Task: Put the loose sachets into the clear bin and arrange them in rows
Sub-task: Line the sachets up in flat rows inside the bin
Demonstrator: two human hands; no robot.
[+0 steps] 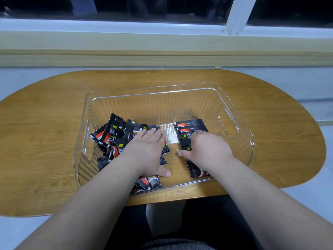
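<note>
Left hand (147,152) lies flat and relaxed, fingers straight and together, palm down on a loose pile of sachets (111,136) in the left half of the clear bin (162,107). These sachets are small, glossy, rectangular packets, black with red and white print and crimped ends. They overlap with no shared direction: several lean with their long axis running from near-left to far-right, and others lie crosswise beneath the palm. A few more sachets (149,183) sit against the near wall, just below the left thumb.

The bin is a transparent plastic rectangle with rounded corners, ribbed walls and an oval handle slot (228,123) cut into each short end. It stands in the middle of a wooden table (45,123) with visible grain and rounded ends. A bare strip of bin floor separates the pile from the right side.

Near the right wall, a row of sachets (191,125) runs from far to near, each packet's long axis lying left to right, each overlapping the next. The right hand (209,150) rests on this row, thumb stretched left and fingers bent down out of sight, so I cannot tell whether they grip a packet or only press.
</note>
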